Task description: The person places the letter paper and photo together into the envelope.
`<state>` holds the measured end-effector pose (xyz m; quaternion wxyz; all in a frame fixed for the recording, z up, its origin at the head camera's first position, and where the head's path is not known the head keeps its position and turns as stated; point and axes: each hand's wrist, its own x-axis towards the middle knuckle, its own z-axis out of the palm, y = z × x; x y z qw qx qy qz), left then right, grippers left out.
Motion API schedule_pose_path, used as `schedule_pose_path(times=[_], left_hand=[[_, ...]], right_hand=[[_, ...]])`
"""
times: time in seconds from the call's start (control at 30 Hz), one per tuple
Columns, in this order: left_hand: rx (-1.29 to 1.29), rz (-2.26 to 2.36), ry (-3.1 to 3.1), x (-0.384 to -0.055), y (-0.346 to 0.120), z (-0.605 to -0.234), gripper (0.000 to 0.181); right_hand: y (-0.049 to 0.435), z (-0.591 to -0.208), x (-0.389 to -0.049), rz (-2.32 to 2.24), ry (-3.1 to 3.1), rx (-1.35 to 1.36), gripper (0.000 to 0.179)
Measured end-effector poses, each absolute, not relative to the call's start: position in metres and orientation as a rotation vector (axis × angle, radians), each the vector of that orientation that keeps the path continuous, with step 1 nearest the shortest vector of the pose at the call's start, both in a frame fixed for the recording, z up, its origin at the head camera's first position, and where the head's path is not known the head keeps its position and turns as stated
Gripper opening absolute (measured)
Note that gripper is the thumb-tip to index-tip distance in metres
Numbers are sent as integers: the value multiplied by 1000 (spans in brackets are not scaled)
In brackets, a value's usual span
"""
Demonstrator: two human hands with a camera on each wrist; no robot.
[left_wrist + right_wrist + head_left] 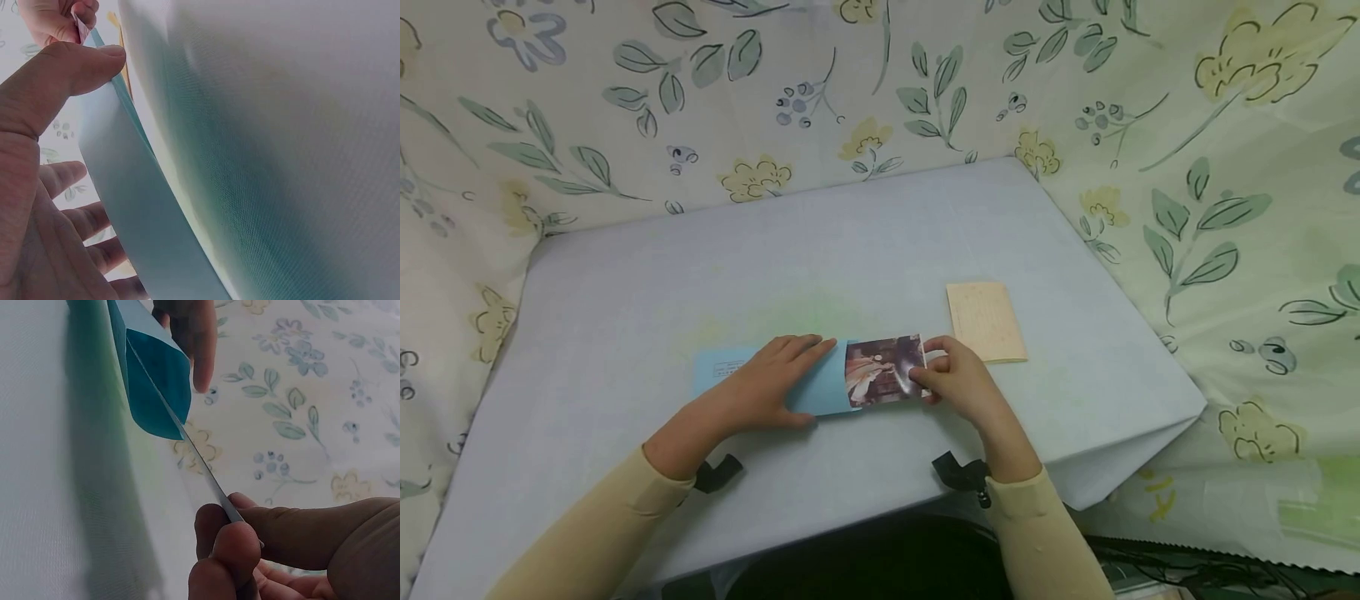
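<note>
A light blue envelope (826,390) lies lengthwise near the front of the table, its mouth facing right. My left hand (765,385) spans it from above, thumb at the near edge and fingers at the far edge, gripping it across. In the right wrist view the envelope's mouth (159,381) bulges apart, with a thin photo card (209,478) partly inside. My right hand (958,379) pinches the outer end of that photo card (880,371), thumb on top and fingers beneath. The picture side, dark with pale figures, faces up. The part inside the envelope is hidden.
A cream-coloured card or booklet (987,323) lies just beyond my right hand. White cloth covers the table (820,250), and floral curtains (865,92) stand along its back and sides. The table's front edge runs below my wrists.
</note>
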<state>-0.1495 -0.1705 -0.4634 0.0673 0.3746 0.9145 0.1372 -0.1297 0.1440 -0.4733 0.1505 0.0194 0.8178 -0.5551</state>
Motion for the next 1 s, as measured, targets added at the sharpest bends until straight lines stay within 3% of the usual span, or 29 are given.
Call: schedule_pose_path(times=[1.0], left_hand=[[1139,433,2785,-144,-169,-461,113]], right_hand=[[135,-473,-123,-1541,2396,-28,45]])
